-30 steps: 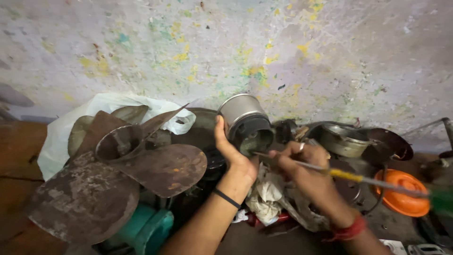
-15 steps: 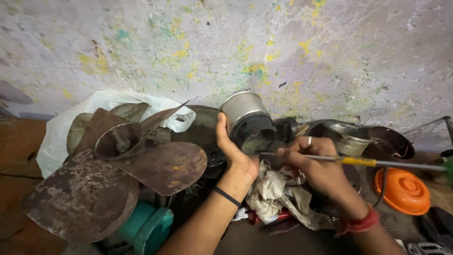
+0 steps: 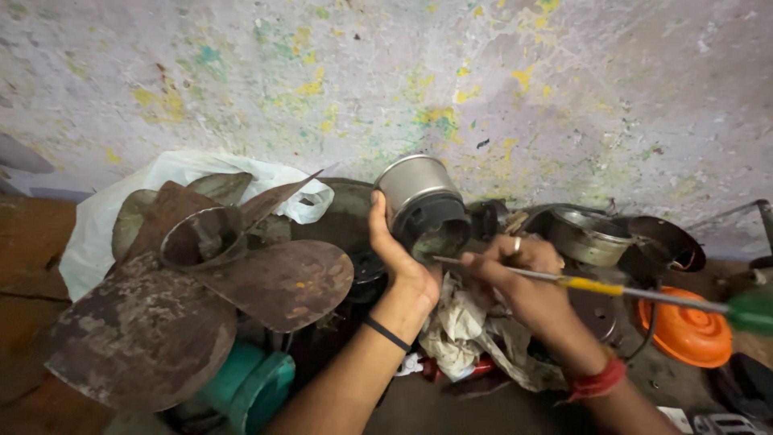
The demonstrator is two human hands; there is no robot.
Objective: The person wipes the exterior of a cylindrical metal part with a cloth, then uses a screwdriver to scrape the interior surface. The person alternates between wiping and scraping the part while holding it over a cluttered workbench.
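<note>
We see left hand [image 3: 403,262] raised, palm cupping metal cylinder housing [image 3: 423,205] (open end tilted toward camera), near stained wall [image 3: 483,80]. Right hand [image 3: 523,282] clenched on screwdriver [image 3: 612,288], tip beside housing mouth. Rusty fan blades [image 3: 193,306] lie left.

A rough grey wall [image 3: 499,72], flecked with yellow and green paint, fills the upper view. Reddish-brown floor [image 3: 28,242] shows at left. The light is dim.
</note>
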